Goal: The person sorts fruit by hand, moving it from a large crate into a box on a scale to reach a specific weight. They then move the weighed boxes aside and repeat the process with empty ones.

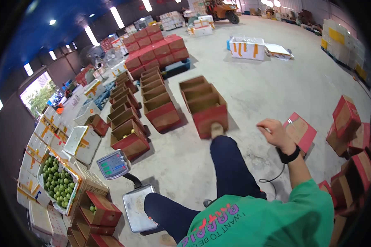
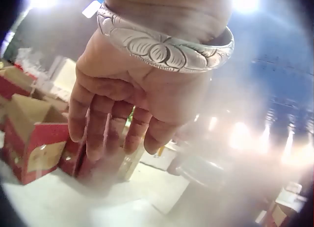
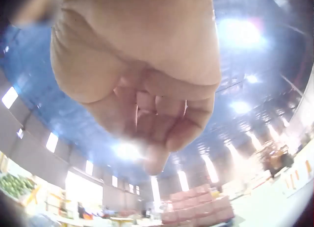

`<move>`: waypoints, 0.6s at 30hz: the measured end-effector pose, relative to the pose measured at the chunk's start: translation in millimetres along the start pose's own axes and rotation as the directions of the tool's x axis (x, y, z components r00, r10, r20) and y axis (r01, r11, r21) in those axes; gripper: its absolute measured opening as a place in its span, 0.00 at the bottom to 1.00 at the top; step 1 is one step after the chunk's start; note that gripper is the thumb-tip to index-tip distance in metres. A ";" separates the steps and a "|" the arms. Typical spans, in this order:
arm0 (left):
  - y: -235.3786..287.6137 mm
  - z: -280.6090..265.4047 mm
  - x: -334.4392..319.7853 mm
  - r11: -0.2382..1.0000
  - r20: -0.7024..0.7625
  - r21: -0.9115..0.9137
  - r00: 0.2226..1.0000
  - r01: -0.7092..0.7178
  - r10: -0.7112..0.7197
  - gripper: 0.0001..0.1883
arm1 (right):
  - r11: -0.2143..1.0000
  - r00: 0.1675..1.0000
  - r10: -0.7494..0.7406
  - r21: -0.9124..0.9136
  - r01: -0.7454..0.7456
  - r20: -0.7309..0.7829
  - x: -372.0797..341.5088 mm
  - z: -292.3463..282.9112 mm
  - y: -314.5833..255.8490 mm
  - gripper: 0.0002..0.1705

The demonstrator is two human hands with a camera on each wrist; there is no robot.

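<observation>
My right hand (image 1: 276,133) is raised over the floor at the right, with a black band on its wrist. Its fingers are loosely bent and nothing is in them, as the right wrist view also shows. My left hand (image 2: 135,97) hangs with relaxed fingers below a carved silver bangle (image 2: 164,53); it is outside the head view and holds nothing. One shoe (image 1: 217,130) is right at the near face of a red open carton (image 1: 210,119), the closest in a short row. Close to my other leg is a platform scale (image 1: 138,208) with a tilted display (image 1: 113,164).
At the left, a white foam box holds green round fruit (image 1: 59,181). Rows of open cartons (image 1: 163,115) stand ahead, before a stack of closed red cartons (image 1: 154,51). A flat carton (image 1: 299,133) and a black cable (image 1: 272,180) lie at the right, near piled cartons (image 1: 352,177).
</observation>
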State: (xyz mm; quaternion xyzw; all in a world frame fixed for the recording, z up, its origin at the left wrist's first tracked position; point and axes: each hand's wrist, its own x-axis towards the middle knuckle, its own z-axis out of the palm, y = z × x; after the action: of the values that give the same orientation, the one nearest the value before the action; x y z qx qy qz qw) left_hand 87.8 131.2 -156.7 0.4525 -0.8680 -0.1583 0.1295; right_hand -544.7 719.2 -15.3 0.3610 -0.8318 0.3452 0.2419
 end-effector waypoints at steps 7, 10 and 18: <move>294.0 18.3 196.7 0.868 -0.198 -0.251 0.901 -0.428 0.387 0.11 | 0.776 0.831 0.556 -0.365 -0.515 0.009 -239.0 -59.0 45.2 0.05; 368.6 74.3 173.8 0.778 -0.097 -0.367 0.852 -0.511 0.514 0.13 | 0.697 0.714 0.696 -0.310 -0.647 0.076 -275.8 -46.9 66.0 0.05; 255.7 46.7 39.7 0.948 -0.200 -0.315 0.980 -0.051 -0.014 0.14 | 0.998 0.942 -0.001 0.054 -0.018 0.337 -10.0 86.0 34.1 0.05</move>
State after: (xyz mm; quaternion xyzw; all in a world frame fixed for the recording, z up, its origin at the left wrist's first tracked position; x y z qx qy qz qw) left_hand -141.9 244.0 -96.0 0.4308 -0.8179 -0.2488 0.2889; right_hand -577.8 676.2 -90.9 0.4179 -0.8525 0.3025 0.0846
